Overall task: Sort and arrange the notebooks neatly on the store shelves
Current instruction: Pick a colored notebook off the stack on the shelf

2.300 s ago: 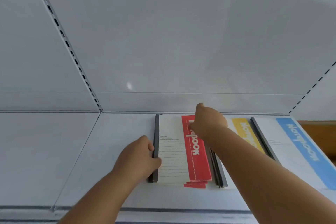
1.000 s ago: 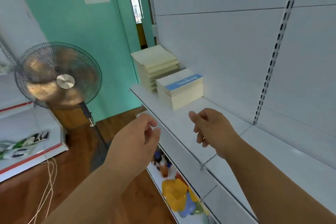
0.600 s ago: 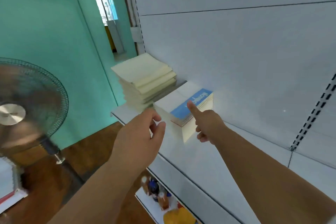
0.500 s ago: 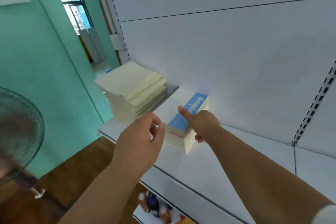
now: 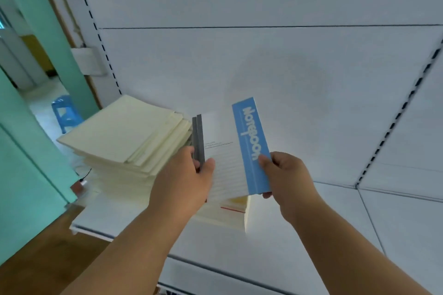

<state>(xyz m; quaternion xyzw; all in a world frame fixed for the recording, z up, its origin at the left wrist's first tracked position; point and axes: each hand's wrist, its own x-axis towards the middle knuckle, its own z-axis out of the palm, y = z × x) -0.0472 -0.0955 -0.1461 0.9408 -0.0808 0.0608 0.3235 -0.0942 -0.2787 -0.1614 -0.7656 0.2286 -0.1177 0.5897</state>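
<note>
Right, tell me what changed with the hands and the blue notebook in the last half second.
Both hands took hold: the left hand and right hand now grip the blue notebook, lifted off its stack. The cream stack stayed on the shelf.

Both forearms look bare, with no sleeves apparently visible.

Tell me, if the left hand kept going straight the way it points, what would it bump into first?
Probably the white back panel behind the shelf; the left hand grips the blue notebook, so that leads. Depth is unclear.
</note>
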